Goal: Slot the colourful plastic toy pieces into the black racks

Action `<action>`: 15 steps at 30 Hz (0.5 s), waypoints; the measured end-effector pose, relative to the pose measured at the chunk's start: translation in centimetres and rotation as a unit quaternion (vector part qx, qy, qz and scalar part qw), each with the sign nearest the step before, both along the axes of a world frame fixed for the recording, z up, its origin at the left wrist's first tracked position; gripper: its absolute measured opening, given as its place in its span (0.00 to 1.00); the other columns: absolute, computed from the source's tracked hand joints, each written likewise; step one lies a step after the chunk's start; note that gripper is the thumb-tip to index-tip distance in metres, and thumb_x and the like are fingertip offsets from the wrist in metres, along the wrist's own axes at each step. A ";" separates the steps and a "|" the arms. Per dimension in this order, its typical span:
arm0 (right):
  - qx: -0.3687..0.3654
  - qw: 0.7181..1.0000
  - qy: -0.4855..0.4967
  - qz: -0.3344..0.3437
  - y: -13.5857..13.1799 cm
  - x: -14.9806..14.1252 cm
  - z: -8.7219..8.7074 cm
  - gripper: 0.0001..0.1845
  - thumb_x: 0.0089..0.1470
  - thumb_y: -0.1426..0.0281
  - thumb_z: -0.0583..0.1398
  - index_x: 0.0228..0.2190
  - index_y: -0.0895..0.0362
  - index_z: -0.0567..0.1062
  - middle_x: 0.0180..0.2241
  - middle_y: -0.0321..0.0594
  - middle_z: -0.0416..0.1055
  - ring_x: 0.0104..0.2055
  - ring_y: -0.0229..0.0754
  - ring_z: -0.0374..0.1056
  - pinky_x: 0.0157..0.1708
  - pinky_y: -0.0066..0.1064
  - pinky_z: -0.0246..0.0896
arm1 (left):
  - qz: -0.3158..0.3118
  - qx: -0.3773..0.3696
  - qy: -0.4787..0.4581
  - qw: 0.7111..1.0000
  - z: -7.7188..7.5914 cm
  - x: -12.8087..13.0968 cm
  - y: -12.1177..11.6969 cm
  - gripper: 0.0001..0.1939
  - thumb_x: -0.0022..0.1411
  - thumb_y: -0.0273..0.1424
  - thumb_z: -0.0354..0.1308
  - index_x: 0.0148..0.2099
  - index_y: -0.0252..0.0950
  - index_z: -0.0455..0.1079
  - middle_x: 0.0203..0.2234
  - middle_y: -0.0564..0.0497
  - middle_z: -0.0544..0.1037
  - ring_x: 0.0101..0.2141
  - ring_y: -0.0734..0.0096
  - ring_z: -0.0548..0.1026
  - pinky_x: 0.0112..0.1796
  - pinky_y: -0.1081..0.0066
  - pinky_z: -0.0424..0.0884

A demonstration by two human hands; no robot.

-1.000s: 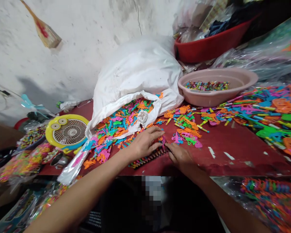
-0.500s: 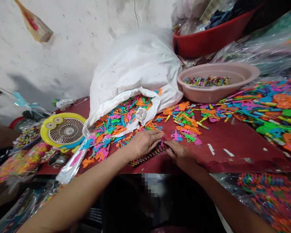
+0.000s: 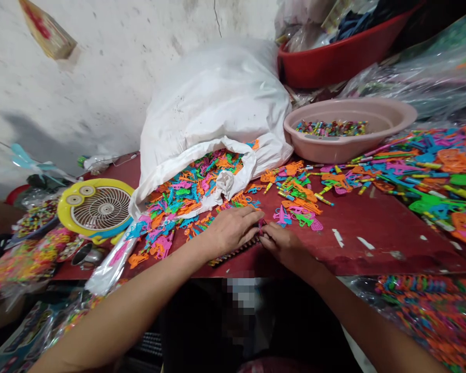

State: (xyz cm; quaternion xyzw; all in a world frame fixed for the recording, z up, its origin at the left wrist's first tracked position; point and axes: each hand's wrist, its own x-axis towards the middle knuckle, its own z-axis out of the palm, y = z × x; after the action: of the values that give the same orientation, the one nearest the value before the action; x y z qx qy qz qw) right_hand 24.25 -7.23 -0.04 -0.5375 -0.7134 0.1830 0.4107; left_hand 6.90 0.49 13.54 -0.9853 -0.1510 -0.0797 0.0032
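Note:
My left hand lies over a narrow row of small, dark, multicoloured pieces near the table's front edge. Its fingers are pressed together, and their tips meet a small purple-pink plastic piece at the row's right end. From the right, my right hand pinches at that same piece with thumb and forefinger. My left palm hides much of the row. Behind my hands, bright plastic pieces spill from the mouth of a big white sack. A few loose pink and green pieces lie just beyond my right hand.
A pink basin holds small colourful parts, with a red basin behind it. Piled plastic pieces cover the table's right side. At left stand a yellow fan and a metal cup. Bagged pieces lie below right.
My right fingers have moved slightly left and closed in on the purple-pink piece. My left hand stays nearly in place. The view has shifted a little.

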 end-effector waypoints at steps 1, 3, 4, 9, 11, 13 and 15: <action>0.005 1.000 -0.009 0.010 0.1 0.1 -0.1 0.09 0.64 0.68 0.52 0.33 0.55 0.69 0.34 0.40 0.69 0.36 0.41 0.66 0.37 0.31 0.59 | 0.001 -0.005 0.016 1.000 0.2 0.1 0.0 0.17 0.72 0.36 0.48 0.57 0.36 0.67 0.48 0.44 0.77 0.45 0.64 0.78 0.44 0.66 0.74; 0.002 0.999 -0.028 0.020 0.2 0.3 -0.4 0.09 0.65 0.68 0.51 0.35 0.55 0.70 0.36 0.42 0.71 0.37 0.42 0.67 0.39 0.32 0.60 | 0.001 -0.017 0.043 0.999 0.5 0.5 0.1 0.15 0.71 0.35 0.48 0.54 0.35 0.69 0.44 0.45 0.78 0.42 0.64 0.78 0.42 0.67 0.74; -0.004 0.999 -0.036 0.022 0.3 0.3 -0.4 0.09 0.65 0.68 0.51 0.35 0.55 0.70 0.36 0.43 0.71 0.37 0.42 0.67 0.39 0.33 0.60 | 0.000 -0.022 0.051 0.998 0.5 0.6 0.2 0.14 0.71 0.34 0.48 0.52 0.35 0.70 0.42 0.45 0.78 0.41 0.64 0.78 0.41 0.68 0.73; -0.024 0.999 -0.046 0.014 -0.1 -0.1 0.1 0.10 0.65 0.68 0.51 0.37 0.54 0.72 0.37 0.43 0.73 0.38 0.43 0.69 0.39 0.33 0.63 | 0.001 -0.041 0.026 0.999 -0.1 0.8 0.6 0.12 0.71 0.32 0.49 0.47 0.37 0.73 0.40 0.47 0.79 0.39 0.67 0.78 0.39 0.71 0.72; -0.016 0.999 -0.041 0.028 -0.6 0.4 0.6 0.10 0.64 0.69 0.51 0.41 0.54 0.72 0.39 0.43 0.74 0.40 0.42 0.70 0.41 0.32 0.63 | 0.000 -0.054 0.012 0.998 -0.3 0.7 0.6 0.12 0.71 0.33 0.49 0.48 0.37 0.73 0.40 0.47 0.79 0.39 0.68 0.78 0.39 0.71 0.73; -0.007 0.999 -0.047 0.020 -1.0 1.9 1.4 0.11 0.64 0.69 0.52 0.44 0.54 0.73 0.41 0.42 0.74 0.42 0.42 0.70 0.43 0.32 0.63 | -0.003 -0.067 0.002 0.998 -0.5 0.6 0.5 0.12 0.71 0.32 0.49 0.48 0.37 0.73 0.40 0.47 0.79 0.40 0.67 0.78 0.40 0.70 0.73; -0.003 0.997 -0.066 -0.044 -1.1 4.6 2.4 0.12 0.63 0.69 0.53 0.44 0.54 0.74 0.41 0.42 0.75 0.43 0.43 0.70 0.43 0.33 0.63 | -0.005 -0.079 -0.004 0.997 -0.4 0.6 0.5 0.12 0.71 0.31 0.49 0.49 0.37 0.73 0.41 0.48 0.79 0.41 0.67 0.78 0.41 0.70 0.73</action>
State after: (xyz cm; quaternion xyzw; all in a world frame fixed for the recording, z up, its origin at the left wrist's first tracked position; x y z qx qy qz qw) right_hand 28.83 -8.36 2.38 -0.5802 -0.7145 0.1309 0.3685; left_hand 7.49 0.96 13.11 -0.9829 -0.1521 -0.0711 -0.0756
